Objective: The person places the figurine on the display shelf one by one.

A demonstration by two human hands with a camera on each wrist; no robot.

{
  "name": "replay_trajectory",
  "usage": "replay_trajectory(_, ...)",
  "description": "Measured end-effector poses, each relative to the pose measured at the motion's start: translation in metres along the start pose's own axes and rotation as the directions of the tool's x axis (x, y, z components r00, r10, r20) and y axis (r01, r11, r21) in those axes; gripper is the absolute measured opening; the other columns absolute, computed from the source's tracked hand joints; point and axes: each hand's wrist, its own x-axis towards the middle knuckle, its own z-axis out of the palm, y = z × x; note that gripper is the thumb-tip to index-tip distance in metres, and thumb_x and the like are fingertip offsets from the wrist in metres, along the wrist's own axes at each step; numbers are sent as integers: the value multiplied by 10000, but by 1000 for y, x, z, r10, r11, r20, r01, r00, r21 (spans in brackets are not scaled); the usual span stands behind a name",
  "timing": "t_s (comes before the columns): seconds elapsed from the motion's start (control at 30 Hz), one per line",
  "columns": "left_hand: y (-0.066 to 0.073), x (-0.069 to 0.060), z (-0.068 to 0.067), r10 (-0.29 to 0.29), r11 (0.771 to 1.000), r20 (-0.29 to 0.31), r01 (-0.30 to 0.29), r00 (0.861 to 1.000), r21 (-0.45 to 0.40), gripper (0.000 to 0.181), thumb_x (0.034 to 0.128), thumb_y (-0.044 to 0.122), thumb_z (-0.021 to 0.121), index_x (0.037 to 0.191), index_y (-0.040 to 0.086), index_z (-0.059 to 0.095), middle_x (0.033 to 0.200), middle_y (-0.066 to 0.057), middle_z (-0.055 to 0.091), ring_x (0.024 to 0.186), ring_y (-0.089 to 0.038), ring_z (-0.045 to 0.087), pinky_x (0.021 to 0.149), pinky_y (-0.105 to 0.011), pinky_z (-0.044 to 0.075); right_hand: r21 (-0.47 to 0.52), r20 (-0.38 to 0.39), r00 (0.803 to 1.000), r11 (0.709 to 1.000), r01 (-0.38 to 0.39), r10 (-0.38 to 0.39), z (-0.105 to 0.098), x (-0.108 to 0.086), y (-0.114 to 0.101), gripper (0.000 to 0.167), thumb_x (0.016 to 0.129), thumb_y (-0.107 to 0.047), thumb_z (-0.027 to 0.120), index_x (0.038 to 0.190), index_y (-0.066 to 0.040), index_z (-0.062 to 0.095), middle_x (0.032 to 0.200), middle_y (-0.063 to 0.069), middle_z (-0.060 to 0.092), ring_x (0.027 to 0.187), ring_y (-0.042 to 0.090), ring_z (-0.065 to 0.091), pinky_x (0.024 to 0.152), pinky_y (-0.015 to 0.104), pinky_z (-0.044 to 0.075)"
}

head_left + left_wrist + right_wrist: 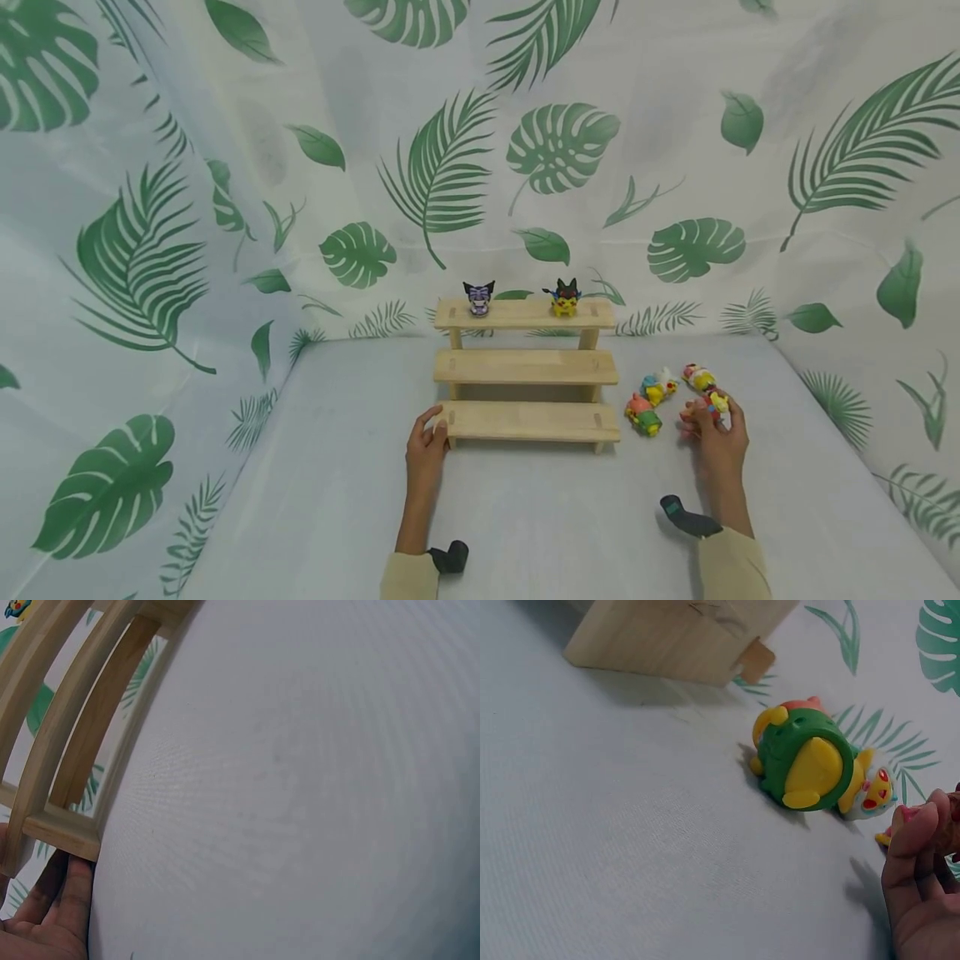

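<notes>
At the left end of the lowest step, my left hand (427, 442) grips a three-step wooden display stand (528, 421). In the left wrist view its fingers (73, 900) lie against the step's end. To the right of the stand, my right hand (723, 446) pinches a small toy figurine (717, 402) with red and yellow parts, mostly covered by the fingers. Beside that hand lie a green, yellow and pink figurine (814, 761), a white, yellow and blue figurine (660, 387) and a yellow and red figurine (700, 377).
On the top step stand a purple and black figurine (478, 300) at left and a yellow figurine with a black hood (565, 300) at right. A white cloth (525, 525) covers the table. Leaf-patterned sheeting (480, 183) rises behind and at both sides.
</notes>
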Motion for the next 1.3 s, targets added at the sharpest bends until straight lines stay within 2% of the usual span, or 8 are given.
replay_trajectory(0.07,0,0,0,-14,1000,0,14,1000,-5,341,994,99,555,1327,26,552,1096,-254,681,851,-155,617,738,-297,529,13,14,1000,1000,-11,10,1,-1,-1,615,912,-337,659,1458,-358,376,937,-168,656,687,28,609,606,148,522)
replay_trajectory(0.23,-15,7,1,-27,1000,-11,27,1000,-5,341,1003,137,551,1338,74,555,1149,-242,673,890,-136,619,751,-283,529,111,107,994,993,-36,24,8,-9,-9,750,891,-185,694,1511,-342,301,966,-113,641,733,41,632,646,168,548)
replay_trajectory(0.4,-22,11,3,-19,1000,-24,19,1000,0,347,1009,178,550,1350,112,549,1198,-229,659,945,-121,624,773,-263,529,196,226,973,981,-9,-36,20,-24,-23,779,908,-132,670,1540,-270,237,933,-62,681,745,71,650,681,189,561)
replay_trajectory(0.67,-20,9,3,-13,1000,-21,13,1000,3,352,1013,176,541,1355,96,539,1212,-246,646,964,-126,624,772,-254,526,132,332,928,982,131,-169,47,-40,-33,630,955,-168,614,1505,-304,339,962,-72,661,679,73,648,615,180,551)
replay_trajectory(0.87,-22,9,4,-32,999,-26,32,999,-4,336,1007,185,553,1338,125,560,1191,-221,661,962,-127,624,779,-255,524,119,438,867,971,205,-237,71,-51,-36,610,976,-123,582,1518,-241,326,896,-68,695,626,71,638,566,180,538)
replay_trajectory(1.07,-22,10,4,-35,999,-24,35,999,-16,331,1000,186,567,1328,144,570,1167,-195,674,930,-122,615,779,-255,520,47,583,785,973,225,-210,94,-62,-40,686,951,-81,621,1532,-237,291,932,-34,697,691,83,671,658,240,577)
replay_trajectory(1.2,-22,10,3,-22,1000,-27,22,999,-4,339,1000,198,567,1335,140,565,1148,-188,680,903,-131,602,759,-250,509,71,644,737,975,210,-206,110,-69,-42,736,927,-6,632,1535,-231,283,1010,-3,664,728,86,682,698,271,583)
replay_trajectory(1.3,-22,10,2,-17,1000,-29,17,999,-1,343,999,203,570,1336,141,564,1142,-188,681,890,-134,595,750,-245,504,78,671,706,969,234,-225,121,-74,-43,772,917,23,634,1550,-190,246,1031,11,656,712,78,681,692,270,582)
